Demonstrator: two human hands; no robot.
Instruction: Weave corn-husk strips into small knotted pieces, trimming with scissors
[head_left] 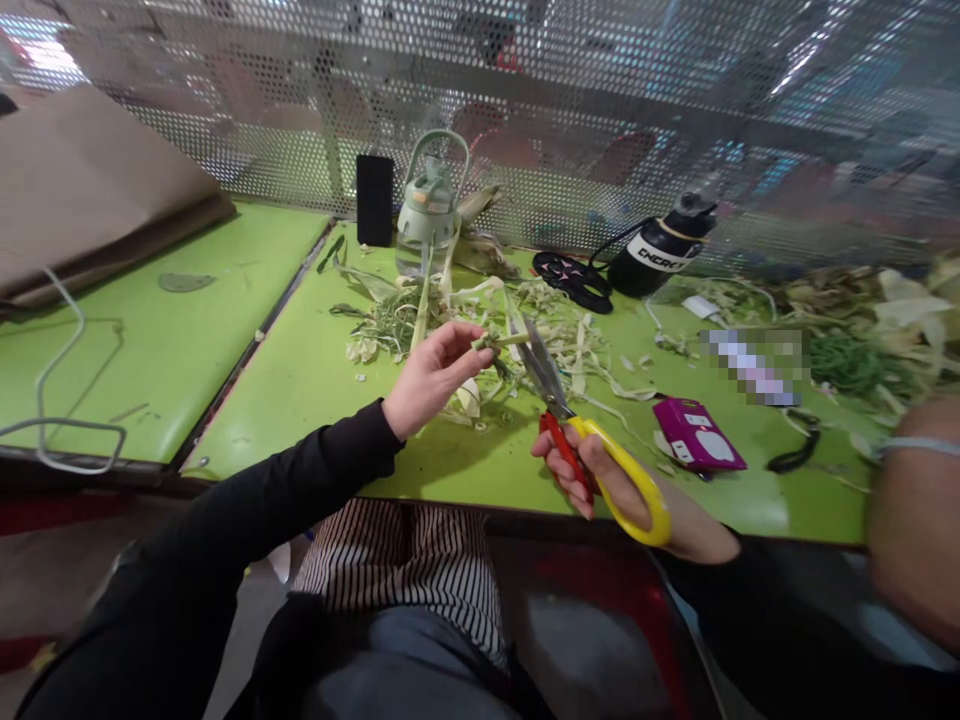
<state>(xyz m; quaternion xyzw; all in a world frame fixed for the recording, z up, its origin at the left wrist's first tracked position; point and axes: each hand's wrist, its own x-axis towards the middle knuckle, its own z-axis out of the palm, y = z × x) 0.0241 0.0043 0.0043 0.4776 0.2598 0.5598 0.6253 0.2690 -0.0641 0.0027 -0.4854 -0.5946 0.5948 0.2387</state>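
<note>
Pinched in my left hand [435, 378] is a pale green plant stalk [513, 340], with darker green bits hanging under the fingers. My right hand [574, 460] grips scissors [553, 378] with one red and one yellow handle. Their blades are parted and point up and away from me, close to the tip of the stalk; whether they touch it I cannot tell. Beneath and behind both hands, a loose heap of cut husk-like strips and green shreds [397, 315] is spread over the green table [292, 370].
At the back stand a black phone [375, 200], a light green bottle [429, 215] and a leaning black bottle [664, 250] beside a black fan-like disc [572, 280]. A purple packet [699, 435] lies to the right, near another person's arm [919, 520]. Brown cardboard [105, 190] is at left.
</note>
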